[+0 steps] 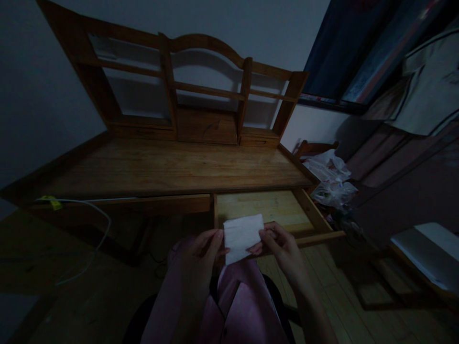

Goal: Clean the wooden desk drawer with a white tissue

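A white folded cloth or tissue point(244, 236), roughly square, is held up between my two hands, over my lap and the front of a pulled-out drawer point(265, 206). My left hand point(203, 251) pinches its left edge with the thumb in front and fingers behind. On the right edge, my right hand point(281, 243) grips it the same way, some fingertips showing below the cloth. The drawer's pale bottom shows behind the cloth.
A wooden desk point(201, 165) with a shelf unit point(208, 91) stands in front. A white cable point(103, 215) with a yellow tag hangs at the left. Plastic bags point(332, 177) lie right of the desk; a low table point(426, 253) stands at the far right.
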Available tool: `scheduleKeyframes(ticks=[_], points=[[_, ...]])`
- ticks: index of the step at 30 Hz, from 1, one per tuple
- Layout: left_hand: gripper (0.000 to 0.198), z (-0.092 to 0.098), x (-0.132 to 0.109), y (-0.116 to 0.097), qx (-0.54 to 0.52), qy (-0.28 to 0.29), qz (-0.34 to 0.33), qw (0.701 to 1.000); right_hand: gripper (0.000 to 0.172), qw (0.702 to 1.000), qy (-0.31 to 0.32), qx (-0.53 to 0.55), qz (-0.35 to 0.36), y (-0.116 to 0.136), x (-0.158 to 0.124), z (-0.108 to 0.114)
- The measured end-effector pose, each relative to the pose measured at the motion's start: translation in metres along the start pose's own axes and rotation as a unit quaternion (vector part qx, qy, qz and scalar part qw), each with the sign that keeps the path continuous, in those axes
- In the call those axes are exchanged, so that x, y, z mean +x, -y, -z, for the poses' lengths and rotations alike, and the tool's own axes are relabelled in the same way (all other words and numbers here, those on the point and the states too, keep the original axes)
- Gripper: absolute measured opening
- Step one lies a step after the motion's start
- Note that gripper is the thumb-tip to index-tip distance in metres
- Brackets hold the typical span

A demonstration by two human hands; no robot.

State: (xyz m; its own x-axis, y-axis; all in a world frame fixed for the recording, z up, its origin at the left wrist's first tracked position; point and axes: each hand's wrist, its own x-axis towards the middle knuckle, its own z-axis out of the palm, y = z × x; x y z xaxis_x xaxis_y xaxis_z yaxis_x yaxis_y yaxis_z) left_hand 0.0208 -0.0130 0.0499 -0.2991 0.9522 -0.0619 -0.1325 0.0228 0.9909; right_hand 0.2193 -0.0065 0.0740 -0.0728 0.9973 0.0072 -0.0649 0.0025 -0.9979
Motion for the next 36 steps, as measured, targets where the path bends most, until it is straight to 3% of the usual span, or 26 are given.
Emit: scheduleKeyframes(ticks=[4,14,26,32,36], points=[[0.031,0.000,0.000,-0.001,-0.052,0.000,0.037,0.998,0.024,1.000,-0.006,0.007,-0.002,-0.002,0.000,0.001],[0.032,0.001,-0.002,-0.004,-0.099,-0.031,0.034,0.994,0.031,1.000,-0.025,0.000,-0.006,0.004,-0.002,-0.001],[0.030,0.000,0.004,0.001,-0.100,-0.058,0.022,0.993,0.027,0.999,-0.041,-0.013,0.022,0.005,-0.002,0.001],[0.036,0.003,0.006,0.019,-0.036,-0.019,0.061,0.997,0.020,0.999,-0.018,-0.023,0.038,0.002,-0.003,0.000],[0.038,0.004,0.003,0.017,-0.033,0.003,0.058,0.998,0.022,0.999,-0.015,-0.016,0.035,0.002,-0.002,-0.002]])
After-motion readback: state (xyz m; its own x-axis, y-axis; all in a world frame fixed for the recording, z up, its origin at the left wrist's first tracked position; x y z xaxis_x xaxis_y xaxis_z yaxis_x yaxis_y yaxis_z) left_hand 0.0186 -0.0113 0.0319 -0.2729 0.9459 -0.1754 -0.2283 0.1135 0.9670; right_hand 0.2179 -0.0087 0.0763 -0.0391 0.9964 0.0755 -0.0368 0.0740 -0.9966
